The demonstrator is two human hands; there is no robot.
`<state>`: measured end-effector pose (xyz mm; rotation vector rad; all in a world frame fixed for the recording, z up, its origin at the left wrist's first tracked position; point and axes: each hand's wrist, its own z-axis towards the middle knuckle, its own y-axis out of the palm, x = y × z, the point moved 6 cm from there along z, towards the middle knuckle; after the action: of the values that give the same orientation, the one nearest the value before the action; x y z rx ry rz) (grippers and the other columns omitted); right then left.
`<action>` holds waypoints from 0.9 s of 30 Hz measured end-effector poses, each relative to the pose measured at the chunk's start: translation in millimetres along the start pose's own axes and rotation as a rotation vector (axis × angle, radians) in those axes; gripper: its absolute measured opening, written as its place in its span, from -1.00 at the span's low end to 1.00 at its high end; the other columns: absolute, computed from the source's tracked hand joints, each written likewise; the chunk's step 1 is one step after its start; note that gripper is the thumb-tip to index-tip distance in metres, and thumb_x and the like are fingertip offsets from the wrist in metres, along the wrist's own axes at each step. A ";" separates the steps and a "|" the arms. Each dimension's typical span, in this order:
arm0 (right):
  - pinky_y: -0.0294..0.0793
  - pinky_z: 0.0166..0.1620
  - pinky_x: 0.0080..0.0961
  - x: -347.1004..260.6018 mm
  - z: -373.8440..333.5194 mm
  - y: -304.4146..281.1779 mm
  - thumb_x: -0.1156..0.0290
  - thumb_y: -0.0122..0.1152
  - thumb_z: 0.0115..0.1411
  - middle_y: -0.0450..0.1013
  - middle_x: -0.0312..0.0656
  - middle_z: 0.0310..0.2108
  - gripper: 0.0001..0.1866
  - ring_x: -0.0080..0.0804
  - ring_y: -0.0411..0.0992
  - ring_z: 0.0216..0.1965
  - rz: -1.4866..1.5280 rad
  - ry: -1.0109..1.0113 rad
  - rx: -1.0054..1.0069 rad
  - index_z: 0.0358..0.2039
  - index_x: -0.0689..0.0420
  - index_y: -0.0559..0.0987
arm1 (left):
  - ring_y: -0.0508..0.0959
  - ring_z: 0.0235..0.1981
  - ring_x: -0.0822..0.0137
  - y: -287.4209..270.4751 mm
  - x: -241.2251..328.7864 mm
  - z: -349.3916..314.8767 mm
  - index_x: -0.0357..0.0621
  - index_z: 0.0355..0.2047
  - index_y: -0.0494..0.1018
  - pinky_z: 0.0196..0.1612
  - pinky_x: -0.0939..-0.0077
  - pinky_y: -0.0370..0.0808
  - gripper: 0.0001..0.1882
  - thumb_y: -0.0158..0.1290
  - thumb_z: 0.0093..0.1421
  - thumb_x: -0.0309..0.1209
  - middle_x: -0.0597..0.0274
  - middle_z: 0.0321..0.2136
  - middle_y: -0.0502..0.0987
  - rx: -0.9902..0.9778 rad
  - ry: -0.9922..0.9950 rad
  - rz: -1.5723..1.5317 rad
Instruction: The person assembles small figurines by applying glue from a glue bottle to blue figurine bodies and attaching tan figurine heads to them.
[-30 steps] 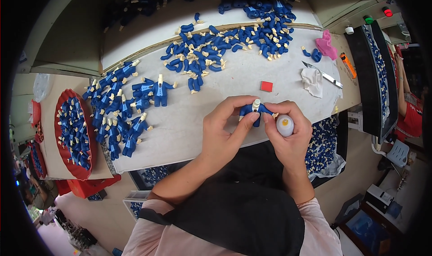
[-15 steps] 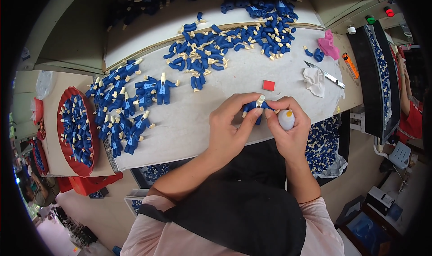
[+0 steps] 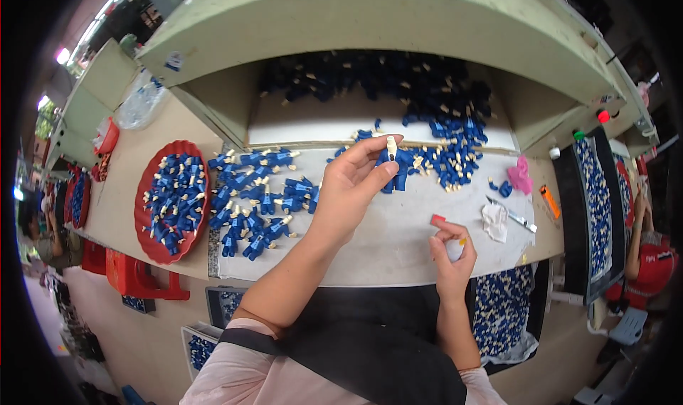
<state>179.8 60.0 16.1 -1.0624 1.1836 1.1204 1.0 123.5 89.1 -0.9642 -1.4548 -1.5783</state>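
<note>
My left hand (image 3: 350, 188) is closed on a small blue doll body (image 3: 400, 178) with a cream neck, raised over the worktable (image 3: 341, 252) and roughly upright. Its thumb and fingers cover part of the torso. Lower and to the right, my right hand (image 3: 453, 264) is curled round a small white squeeze bottle (image 3: 455, 249) with a yellow tip. A flat red square (image 3: 438, 220) lies right by the right fingertips; whether they touch it I cannot tell. Several blue doll bodies (image 3: 267, 202) with light blue fronts lie to the left, and loose blue arms (image 3: 452, 170) with cream hands lie farther back.
A red scalloped bowl (image 3: 171, 257) of doll parts stands at left, below a deep shelf (image 3: 356, 31). At right lie a crumpled white tissue (image 3: 494, 222), a craft knife (image 3: 514, 215), an orange cutter (image 3: 550, 202) and pink cloth (image 3: 520, 175). A black conveyor (image 3: 578, 252) carries parts beyond.
My hands have separated: the left has lifted the doll body up and away, while the right has moved down with the bottle. The whole view has tilted up, showing more shelf.
</note>
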 end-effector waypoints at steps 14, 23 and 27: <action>0.22 -0.39 -0.77 -33.7 -7.3 -9.3 0.59 0.13 -0.05 0.31 -0.33 -0.55 -0.78 -0.69 0.24 -0.49 0.058 -0.156 0.124 -0.31 0.25 0.44 | 0.37 -0.20 0.50 32.6 3.3 -25.1 -0.31 -0.12 0.29 -0.12 0.66 0.30 -0.65 -0.01 0.03 -0.58 0.23 -0.24 0.39 -0.099 0.033 0.044; 0.33 -0.41 -0.67 -70.6 -2.5 -1.2 0.56 0.18 -0.11 0.43 -0.17 -0.47 -0.81 -0.55 0.37 -0.50 -0.129 -0.333 0.095 -0.40 0.26 0.46 | 0.42 -0.33 0.49 42.5 -23.6 -54.8 -0.29 -0.20 0.36 -0.25 0.66 0.36 -0.72 0.00 0.02 -0.58 0.20 -0.33 0.43 -0.131 0.183 0.246; 0.34 -0.43 -0.65 -69.6 -2.8 -1.7 0.57 0.18 -0.12 0.42 -0.15 -0.50 -0.81 -0.49 0.38 -0.53 -0.202 -0.323 0.084 -0.41 0.25 0.46 | 0.45 -0.36 0.38 40.4 -24.4 -53.6 -0.26 -0.22 0.39 -0.29 0.62 0.36 -0.72 0.00 0.00 -0.58 0.11 -0.37 0.45 -0.090 0.334 0.506</action>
<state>178.3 51.4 85.2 -0.8765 0.8413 1.0283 46.3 68.9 80.4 -0.9701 -0.8344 -1.3511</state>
